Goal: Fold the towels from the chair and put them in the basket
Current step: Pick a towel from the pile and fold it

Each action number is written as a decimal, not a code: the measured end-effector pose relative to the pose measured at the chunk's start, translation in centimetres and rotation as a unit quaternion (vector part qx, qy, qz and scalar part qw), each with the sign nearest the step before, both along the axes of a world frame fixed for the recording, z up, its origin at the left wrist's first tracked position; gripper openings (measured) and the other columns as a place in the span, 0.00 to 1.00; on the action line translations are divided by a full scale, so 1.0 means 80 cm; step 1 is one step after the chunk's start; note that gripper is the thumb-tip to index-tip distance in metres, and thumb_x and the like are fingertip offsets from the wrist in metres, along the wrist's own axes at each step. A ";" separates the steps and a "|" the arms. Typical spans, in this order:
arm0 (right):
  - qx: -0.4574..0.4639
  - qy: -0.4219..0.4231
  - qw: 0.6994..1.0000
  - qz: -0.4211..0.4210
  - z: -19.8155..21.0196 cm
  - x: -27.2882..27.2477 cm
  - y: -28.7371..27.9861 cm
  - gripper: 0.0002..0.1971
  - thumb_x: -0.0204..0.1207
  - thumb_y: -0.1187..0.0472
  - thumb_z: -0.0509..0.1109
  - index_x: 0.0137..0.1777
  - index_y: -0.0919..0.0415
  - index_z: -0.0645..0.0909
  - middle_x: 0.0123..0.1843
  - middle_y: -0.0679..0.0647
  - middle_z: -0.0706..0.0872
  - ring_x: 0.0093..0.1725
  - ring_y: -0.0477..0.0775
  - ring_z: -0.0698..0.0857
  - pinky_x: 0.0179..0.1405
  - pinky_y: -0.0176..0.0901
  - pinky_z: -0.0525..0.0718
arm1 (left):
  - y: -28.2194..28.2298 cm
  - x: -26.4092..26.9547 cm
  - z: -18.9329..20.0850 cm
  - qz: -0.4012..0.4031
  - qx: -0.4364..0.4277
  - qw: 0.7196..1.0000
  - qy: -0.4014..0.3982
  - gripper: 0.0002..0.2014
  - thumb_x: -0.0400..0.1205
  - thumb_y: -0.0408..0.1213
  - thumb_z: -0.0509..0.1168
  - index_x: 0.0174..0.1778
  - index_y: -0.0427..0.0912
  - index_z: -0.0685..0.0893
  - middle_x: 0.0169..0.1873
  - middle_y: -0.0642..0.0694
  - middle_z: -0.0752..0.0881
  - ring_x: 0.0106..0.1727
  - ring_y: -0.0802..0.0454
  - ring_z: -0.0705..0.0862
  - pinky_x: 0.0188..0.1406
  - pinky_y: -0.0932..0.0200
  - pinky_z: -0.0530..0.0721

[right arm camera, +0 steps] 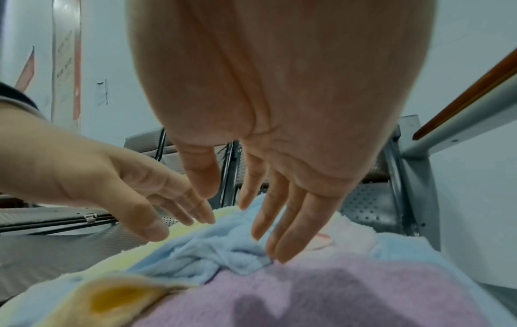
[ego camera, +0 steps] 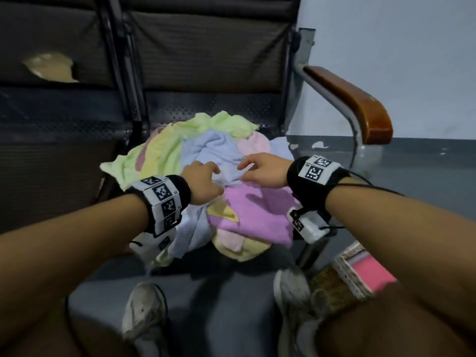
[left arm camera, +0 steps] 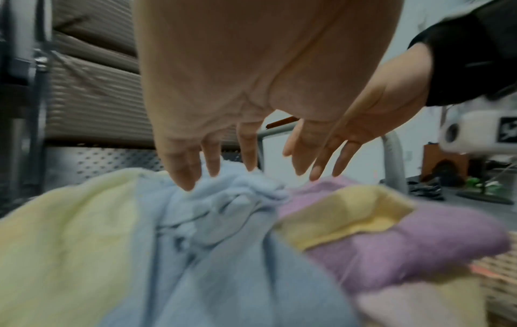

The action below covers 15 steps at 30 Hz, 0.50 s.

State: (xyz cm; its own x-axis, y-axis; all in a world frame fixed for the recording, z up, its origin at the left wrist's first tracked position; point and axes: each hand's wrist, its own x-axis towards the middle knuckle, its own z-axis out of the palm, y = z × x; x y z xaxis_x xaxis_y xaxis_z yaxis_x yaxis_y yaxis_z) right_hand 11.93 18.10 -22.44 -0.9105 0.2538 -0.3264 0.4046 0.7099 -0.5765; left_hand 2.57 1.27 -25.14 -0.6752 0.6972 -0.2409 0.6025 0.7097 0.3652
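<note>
Hovering over crumpled blue towel (ego camera: 219, 150) atop pastel pile: left hand (ego camera: 203, 182) & right hand (ego camera: 265, 171), fingers spread, nothing gripped.

Head cam: high, looks forward and down over both forearms at the chair (ego camera: 213, 73) seat with the towel pile (ego camera: 206, 181), mid distance, basket (ego camera: 360, 271) at lower right. Left wrist cam: under the left hand (left arm camera: 251, 77), very close, facing along the fingers to the blue towel (left arm camera: 223, 221). Right wrist cam: same setup under the right hand (right arm camera: 279, 99). Each wrist view catches the other hand; all three share the blue towel.
</note>
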 end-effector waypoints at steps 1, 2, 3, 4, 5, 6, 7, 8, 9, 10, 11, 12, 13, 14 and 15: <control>0.001 0.017 1.000 -0.002 -0.010 -0.006 -0.002 0.18 0.82 0.59 0.68 0.71 0.58 0.80 0.60 0.59 0.87 0.44 0.50 0.83 0.45 0.38 0.80 | -0.007 -0.009 -0.010 0.023 -0.012 1.000 0.014 0.31 0.81 0.48 0.68 0.79 0.46 0.69 0.74 0.36 0.73 0.72 0.35 0.75 0.70 0.47 0.76; -0.003 0.033 0.999 -0.008 -0.020 -0.011 -0.002 0.18 0.82 0.59 0.69 0.71 0.58 0.80 0.61 0.58 0.86 0.46 0.50 0.83 0.47 0.38 0.78 | -0.012 -0.018 -0.019 0.045 -0.020 0.999 0.017 0.33 0.80 0.48 0.68 0.80 0.44 0.67 0.74 0.34 0.73 0.71 0.34 0.75 0.68 0.46 0.77; -0.005 0.043 0.999 -0.012 -0.029 -0.017 -0.001 0.17 0.82 0.59 0.69 0.70 0.58 0.80 0.62 0.59 0.86 0.49 0.53 0.83 0.51 0.39 0.79 | -0.017 -0.026 -0.027 0.065 -0.026 0.998 0.009 0.33 0.80 0.47 0.67 0.80 0.42 0.65 0.72 0.34 0.74 0.69 0.33 0.77 0.65 0.46 0.79; 0.001 0.046 0.999 -0.012 -0.036 -0.023 -0.001 0.17 0.81 0.59 0.69 0.70 0.59 0.80 0.63 0.59 0.86 0.53 0.55 0.84 0.56 0.41 0.79 | -0.022 -0.033 -0.035 0.082 -0.030 0.996 -0.008 0.32 0.80 0.46 0.67 0.78 0.40 0.65 0.68 0.34 0.77 0.65 0.33 0.79 0.60 0.46 0.81; 0.013 0.044 0.999 -0.012 -0.043 -0.030 0.000 0.18 0.80 0.59 0.70 0.70 0.58 0.80 0.63 0.59 0.86 0.56 0.56 0.84 0.58 0.42 0.80 | -0.025 -0.039 -0.041 0.096 -0.035 0.994 -0.027 0.31 0.80 0.45 0.67 0.76 0.38 0.66 0.65 0.34 0.80 0.61 0.34 0.81 0.55 0.47 0.82; 0.026 0.045 0.999 -0.018 -0.049 -0.037 0.002 0.20 0.79 0.58 0.71 0.71 0.58 0.79 0.64 0.59 0.85 0.58 0.57 0.85 0.60 0.43 0.80 | -0.027 -0.044 -0.045 0.104 -0.039 0.993 -0.035 0.27 0.81 0.44 0.67 0.72 0.37 0.68 0.61 0.35 0.81 0.58 0.34 0.82 0.50 0.48 0.83; 0.038 0.049 0.998 -0.027 -0.053 -0.044 0.004 0.23 0.78 0.57 0.73 0.73 0.56 0.77 0.65 0.59 0.85 0.60 0.58 0.85 0.59 0.43 0.80 | -0.028 -0.050 -0.049 0.112 -0.040 0.993 -0.026 0.23 0.81 0.43 0.67 0.68 0.36 0.71 0.58 0.35 0.82 0.56 0.35 0.83 0.48 0.49 0.82; 0.048 0.055 0.997 -0.032 -0.055 -0.050 0.006 0.28 0.76 0.57 0.75 0.75 0.56 0.73 0.66 0.59 0.84 0.62 0.59 0.84 0.59 0.43 0.80 | -0.028 -0.055 -0.051 0.119 -0.033 0.992 -0.010 0.18 0.82 0.41 0.66 0.64 0.36 0.74 0.56 0.36 0.83 0.54 0.35 0.83 0.46 0.50 0.82; 0.060 0.059 0.996 -0.031 -0.057 -0.056 0.007 0.33 0.74 0.56 0.77 0.78 0.56 0.70 0.69 0.59 0.82 0.64 0.61 0.83 0.60 0.44 0.79 | -0.027 -0.060 -0.052 0.121 -0.025 0.992 0.001 0.13 0.83 0.40 0.64 0.58 0.36 0.77 0.53 0.36 0.84 0.51 0.36 0.83 0.45 0.51 0.80; 0.075 0.056 0.995 -0.021 -0.059 -0.061 0.009 0.38 0.72 0.54 0.79 0.80 0.55 0.67 0.71 0.60 0.81 0.66 0.62 0.82 0.61 0.45 0.79 | -0.024 -0.063 -0.053 0.115 -0.013 0.993 0.003 0.09 0.84 0.39 0.62 0.51 0.36 0.79 0.49 0.37 0.84 0.48 0.37 0.81 0.42 0.52 0.77; 0.096 0.042 0.994 -0.008 -0.062 -0.065 0.009 0.41 0.71 0.53 0.80 0.81 0.55 0.66 0.73 0.60 0.80 0.67 0.63 0.82 0.63 0.46 0.79 | -0.021 -0.065 -0.053 0.109 0.006 0.994 0.000 0.09 0.85 0.38 0.60 0.44 0.37 0.79 0.45 0.38 0.84 0.45 0.39 0.80 0.39 0.55 0.74; 0.123 0.024 0.992 0.009 -0.065 -0.067 0.009 0.40 0.70 0.52 0.80 0.81 0.56 0.68 0.73 0.60 0.80 0.68 0.62 0.81 0.65 0.47 0.79 | -0.018 -0.066 -0.052 0.109 0.033 0.993 -0.004 0.10 0.85 0.37 0.60 0.40 0.38 0.79 0.41 0.39 0.83 0.42 0.40 0.78 0.36 0.55 0.70; 0.153 0.011 0.988 0.022 -0.066 -0.070 0.010 0.36 0.72 0.53 0.79 0.79 0.56 0.73 0.72 0.59 0.82 0.68 0.62 0.81 0.64 0.46 0.79 | -0.016 -0.066 -0.049 0.118 0.067 0.991 -0.015 0.11 0.85 0.37 0.60 0.37 0.39 0.79 0.38 0.39 0.83 0.41 0.41 0.78 0.35 0.55 0.68; 0.177 0.015 0.984 0.025 -0.067 -0.073 0.012 0.28 0.74 0.55 0.77 0.74 0.57 0.79 0.68 0.58 0.85 0.66 0.61 0.83 0.61 0.44 0.80 | -0.014 -0.066 -0.046 0.128 0.108 0.986 -0.021 0.11 0.85 0.37 0.60 0.38 0.39 0.81 0.38 0.40 0.84 0.41 0.41 0.78 0.35 0.56 0.68; 0.187 0.033 0.982 0.016 -0.063 -0.075 0.014 0.18 0.76 0.58 0.73 0.66 0.59 0.85 0.59 0.58 0.88 0.61 0.62 0.85 0.54 0.43 0.81 | -0.013 -0.067 -0.041 0.139 0.147 0.979 -0.023 0.11 0.85 0.37 0.59 0.40 0.40 0.82 0.38 0.42 0.84 0.42 0.42 0.78 0.36 0.56 0.68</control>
State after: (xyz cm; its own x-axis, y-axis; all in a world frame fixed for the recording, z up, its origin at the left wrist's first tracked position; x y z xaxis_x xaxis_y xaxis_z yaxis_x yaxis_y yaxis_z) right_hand 5.90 19.20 -27.48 -0.9357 0.3163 -0.1566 0.3500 0.8883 -0.2972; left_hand -2.81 0.27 -28.43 -0.8418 0.5317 -0.0933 0.3785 0.7045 0.6003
